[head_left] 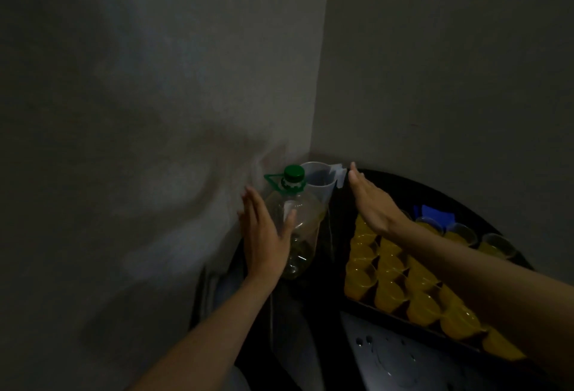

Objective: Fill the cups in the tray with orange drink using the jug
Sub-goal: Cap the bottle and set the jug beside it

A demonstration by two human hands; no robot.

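Observation:
A clear plastic jug (pixel 320 178) stands in the wall corner, with a trace of orange drink low inside. In front of it is a nearly empty clear bottle (pixel 306 229) with a green cap. My left hand (pixel 264 232) is flat and open beside the bottle's left side, thumb touching it. My right hand (pixel 369 201) is open, fingers stretched toward the jug's handle, holding nothing. Several clear cups (pixel 391 294) full of orange drink fill the dark tray (pixel 372 305) at the right, partly under my right forearm.
Grey walls meet in a corner close behind the jug. The round black table (pixel 484 207) carries a blue object (pixel 431 212) behind the cups. A pale wet surface (pixel 400 356) with droplets lies at the bottom right. The room is dim.

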